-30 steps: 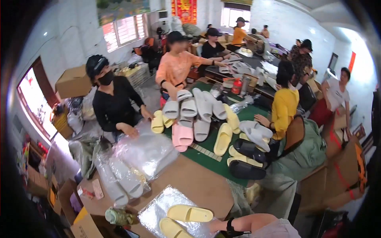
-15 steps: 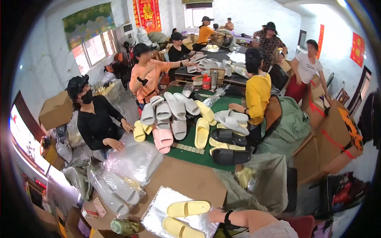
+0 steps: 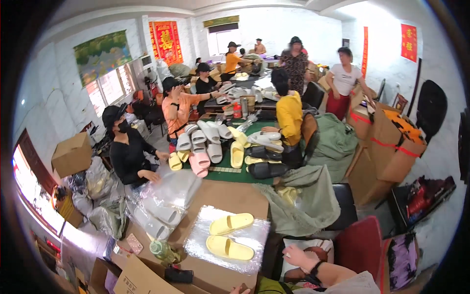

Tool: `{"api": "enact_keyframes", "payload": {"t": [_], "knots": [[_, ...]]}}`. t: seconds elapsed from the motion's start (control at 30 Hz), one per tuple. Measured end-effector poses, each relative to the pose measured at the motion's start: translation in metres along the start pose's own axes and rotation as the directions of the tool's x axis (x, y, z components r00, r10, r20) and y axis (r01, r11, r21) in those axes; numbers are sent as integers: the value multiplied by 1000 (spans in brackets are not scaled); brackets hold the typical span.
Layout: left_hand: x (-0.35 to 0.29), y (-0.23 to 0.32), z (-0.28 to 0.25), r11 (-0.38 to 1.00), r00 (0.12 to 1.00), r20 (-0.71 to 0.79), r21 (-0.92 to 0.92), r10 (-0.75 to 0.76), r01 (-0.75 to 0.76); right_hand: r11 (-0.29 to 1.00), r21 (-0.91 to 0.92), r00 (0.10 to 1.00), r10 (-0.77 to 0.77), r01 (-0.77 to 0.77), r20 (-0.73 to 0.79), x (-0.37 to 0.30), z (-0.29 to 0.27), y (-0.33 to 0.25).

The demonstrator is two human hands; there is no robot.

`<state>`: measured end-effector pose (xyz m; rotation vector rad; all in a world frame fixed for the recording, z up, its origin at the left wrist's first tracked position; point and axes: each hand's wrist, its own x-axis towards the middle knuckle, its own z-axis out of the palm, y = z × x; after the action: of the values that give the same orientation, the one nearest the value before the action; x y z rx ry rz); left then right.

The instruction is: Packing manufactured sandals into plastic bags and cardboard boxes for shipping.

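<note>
Two pale yellow slide slippers, an upper one (image 3: 231, 224) and a lower one (image 3: 229, 248), lie side by side on a stack of shiny clear plastic bags (image 3: 194, 245). My right hand (image 3: 299, 258), with a black band at the wrist, is to the right of the bags, away from the slippers. Its fingers are curled closed over a printed white package or cushion (image 3: 323, 248); whatever is between them is hidden. Only a bit of my left hand (image 3: 240, 289) shows at the lower edge, below the bags, its fingers mostly cut off.
Grey slippers in clear bags (image 3: 159, 215) lie to the left. A green bottle (image 3: 164, 251), a dark phone-like object (image 3: 178, 275) and a cardboard box (image 3: 147, 279) are nearby. Grey, pink, yellow and black slippers cover the green table (image 3: 223, 171). A red chair (image 3: 360, 245) stands right. Several co-workers surround the tables.
My right hand has left the upper yellow slipper and moved right, beyond the bags. Part of my left hand now shows at the lower edge. The whole view has shifted.
</note>
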<state>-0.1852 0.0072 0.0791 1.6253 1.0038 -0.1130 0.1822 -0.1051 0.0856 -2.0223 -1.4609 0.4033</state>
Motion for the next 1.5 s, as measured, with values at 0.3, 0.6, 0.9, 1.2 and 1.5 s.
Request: {"api": "enact_keyframes", "payload": {"t": [0.3,0.6,0.9,1.2,1.5], "knots": [[25,-2,2,996,995,95,-85,33,-25,840,-87,830,504,-536,-240,-181,-97,25],[11,14,-6,996,995,87,-69,56,-50,953,130,883,303,-274,-358,-162,-215,-67],[-100,58,43,999,998,-51,-37,21,-23,932,356,904,206,-65,-375,-71,-441,-50],[-205,158,238,994,991,123,91,52,-63,894,430,950,233,-125,-209,-121,-508,18],[-223,272,344,865,936,281,392,213,-314,582,780,938,345,-229,17,-402,-406,78]]}}
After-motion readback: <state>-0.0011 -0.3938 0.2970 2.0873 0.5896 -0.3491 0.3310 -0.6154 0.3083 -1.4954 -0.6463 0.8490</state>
